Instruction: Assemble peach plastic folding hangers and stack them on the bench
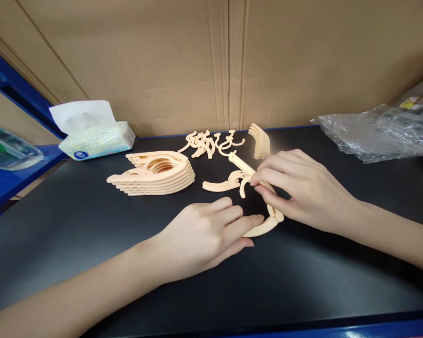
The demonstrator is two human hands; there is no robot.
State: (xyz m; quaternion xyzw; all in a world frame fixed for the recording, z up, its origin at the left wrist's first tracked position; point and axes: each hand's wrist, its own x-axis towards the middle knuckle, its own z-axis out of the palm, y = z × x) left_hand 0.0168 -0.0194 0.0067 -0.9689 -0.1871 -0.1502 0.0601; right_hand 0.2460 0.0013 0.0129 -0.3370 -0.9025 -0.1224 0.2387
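Note:
Between my hands is a peach plastic folding hanger (264, 228), its two arms bent into a V with the joint at the right. My left hand (211, 230) grips the near arm, fingers over it and thumb below. My right hand (299, 188) pinches the far arm, whose tip points up and left. A small curved hook (244, 187) shows beside the right fingertips; whether it is attached is unclear. Just left of it lies a loose curved hanger piece (220, 185). Left of my hands sits a neat stack of folded hangers (158, 176).
Loose hooks (204, 143) lie in a pile at the back, beside a bundle of curved arms (260, 141). A tissue pack (97, 138) stands back left, near a blue shelf frame (24, 98). Clear plastic bags (370, 134) lie back right. Cardboard (155, 61) walls the black table (127, 300).

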